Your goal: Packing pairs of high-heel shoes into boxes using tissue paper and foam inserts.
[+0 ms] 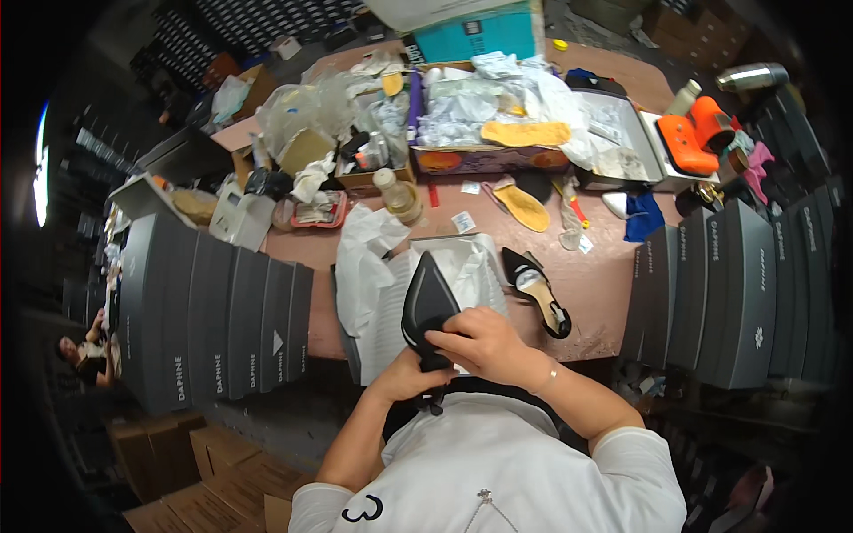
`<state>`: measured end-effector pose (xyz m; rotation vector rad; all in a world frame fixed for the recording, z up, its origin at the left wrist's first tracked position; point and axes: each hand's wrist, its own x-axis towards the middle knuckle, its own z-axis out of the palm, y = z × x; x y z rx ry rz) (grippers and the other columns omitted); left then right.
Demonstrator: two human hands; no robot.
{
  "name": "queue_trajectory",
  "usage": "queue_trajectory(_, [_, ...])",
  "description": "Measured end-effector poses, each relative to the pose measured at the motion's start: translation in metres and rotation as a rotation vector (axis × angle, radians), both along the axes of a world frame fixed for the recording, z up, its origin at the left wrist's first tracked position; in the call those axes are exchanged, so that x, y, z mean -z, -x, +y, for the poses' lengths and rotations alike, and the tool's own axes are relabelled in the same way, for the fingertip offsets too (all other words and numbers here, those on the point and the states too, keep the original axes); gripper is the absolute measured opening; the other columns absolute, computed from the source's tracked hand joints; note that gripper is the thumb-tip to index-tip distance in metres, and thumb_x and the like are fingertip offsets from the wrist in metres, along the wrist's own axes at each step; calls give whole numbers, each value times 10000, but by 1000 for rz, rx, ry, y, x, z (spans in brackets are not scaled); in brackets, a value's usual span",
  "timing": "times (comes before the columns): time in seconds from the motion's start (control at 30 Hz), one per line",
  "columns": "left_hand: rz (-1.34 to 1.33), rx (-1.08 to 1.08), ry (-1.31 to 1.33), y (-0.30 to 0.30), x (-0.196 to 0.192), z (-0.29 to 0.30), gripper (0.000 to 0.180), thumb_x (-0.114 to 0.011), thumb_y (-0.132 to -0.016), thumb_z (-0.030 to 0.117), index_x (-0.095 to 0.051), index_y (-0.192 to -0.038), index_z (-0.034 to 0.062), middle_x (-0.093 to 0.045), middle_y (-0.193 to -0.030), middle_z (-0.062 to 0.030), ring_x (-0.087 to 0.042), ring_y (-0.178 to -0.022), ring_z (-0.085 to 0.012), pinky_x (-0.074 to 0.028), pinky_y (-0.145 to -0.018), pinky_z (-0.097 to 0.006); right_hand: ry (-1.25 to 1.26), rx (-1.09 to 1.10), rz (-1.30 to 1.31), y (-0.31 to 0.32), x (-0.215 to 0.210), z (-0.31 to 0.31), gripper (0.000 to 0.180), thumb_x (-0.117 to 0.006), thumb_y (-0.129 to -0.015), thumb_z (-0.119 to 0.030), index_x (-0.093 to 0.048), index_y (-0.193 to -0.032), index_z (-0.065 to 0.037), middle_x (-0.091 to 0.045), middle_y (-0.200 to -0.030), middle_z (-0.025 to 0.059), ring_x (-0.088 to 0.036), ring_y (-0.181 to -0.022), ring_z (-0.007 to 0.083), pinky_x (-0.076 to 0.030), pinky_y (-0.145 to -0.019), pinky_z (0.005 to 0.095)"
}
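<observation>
Held shoe: a black pointed shoe (429, 306) was up in front of the person's chest, its toe aimed away toward the table and its sole side turned up to the camera.
Right hand: the right hand (484, 342) was closed over the heel end of the black pointed shoe, fingers curled across it from the right, so the shoe's body ran up and away from the knuckles.
Left hand: the left hand (409, 373) sat under and behind the same heel end, wrapped against it from the left; most of its fingers were hidden by the shoe and the other hand.
Open box: a shoe box with white tissue paper (382, 266) lay on the table just beyond the hands, partly behind the held shoe.
Second shoe: a black heeled shoe with a pale insole (538, 289) lay on the table (604, 284), just right of the box, apart from both hands.
Stacks: dark grey boxes (213, 320) stood in rows at left and right of the table.
Far side: yellow insoles (524, 133) and loose wrapping covered the back of the table.
</observation>
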<state>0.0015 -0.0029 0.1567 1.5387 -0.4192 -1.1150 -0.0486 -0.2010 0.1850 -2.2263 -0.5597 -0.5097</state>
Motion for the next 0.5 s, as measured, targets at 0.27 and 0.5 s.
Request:
queue_trajectory(0.27, [91,25,-161,-6,26,-24,301,-652,-874,160,-606,-1106,-26,-609,-761,-23,-571,-651,-92,-467,-615,-259,-466,822,265,3,93,-134,239,-630,-835,-150,-661,-1016,3,-640,-929,176,-623,-851,306,-484,-763,366])
queue_trajectory(0.5, [-795,39,-482,-26,74,-29,435,-619,-853,180,-506,-1148,-119,-577,-1026,-276,-567,-944,-413,-456,-818,-436,-773,931,739,134,132,-161,534,-719,-799,-242,-551,-1239,11,-597,-1094,157,-590,-952,212,-479,-815,311])
